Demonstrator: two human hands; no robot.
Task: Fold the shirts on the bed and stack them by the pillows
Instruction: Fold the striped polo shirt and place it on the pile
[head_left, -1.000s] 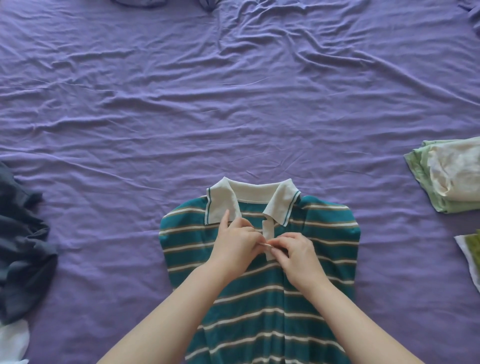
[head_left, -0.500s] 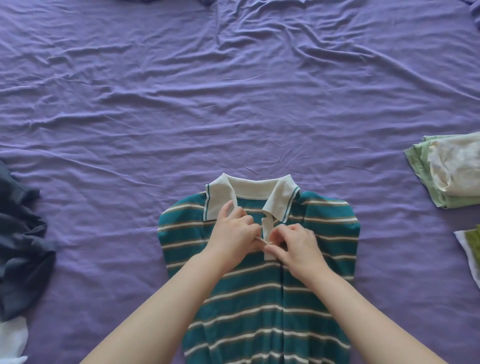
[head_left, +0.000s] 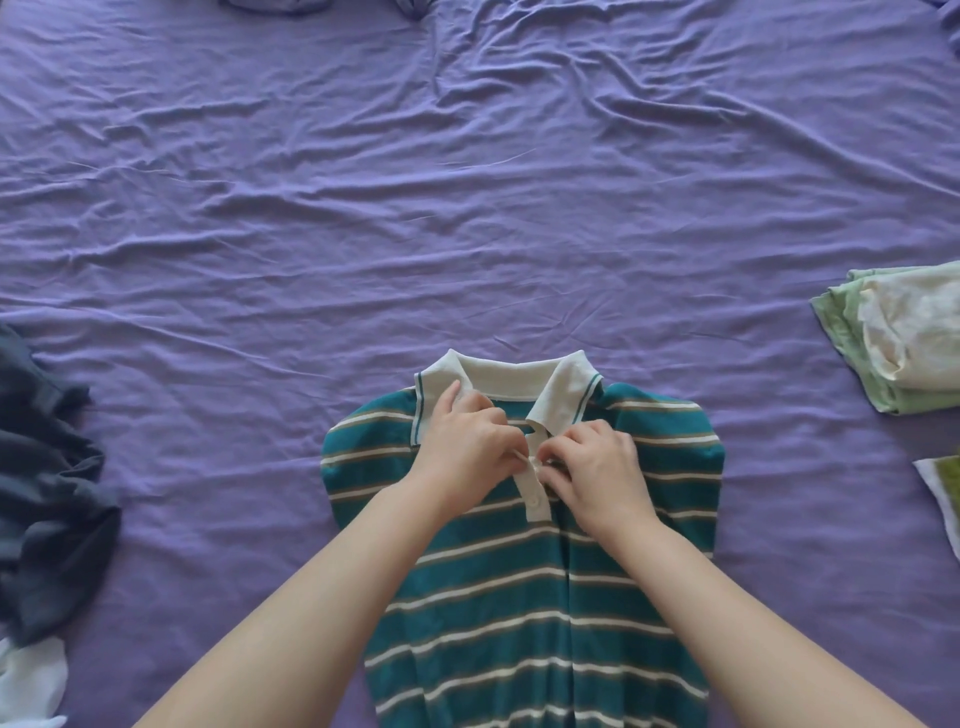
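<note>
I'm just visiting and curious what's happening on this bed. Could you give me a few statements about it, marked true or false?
1. Both hands pinch the placket of the striped polo. True.
2. The polo lies collar toward the person. False: the collar points away.
3. A dark garment lies crumpled at the left. True.
4. The left hand rests flat on the sheet. False: it is on the polo.
5. The pale green clothes lie under the right hand. False: they lie apart, at the right edge.

a wrinkled purple bedsheet fills the view in soft, even light.
</note>
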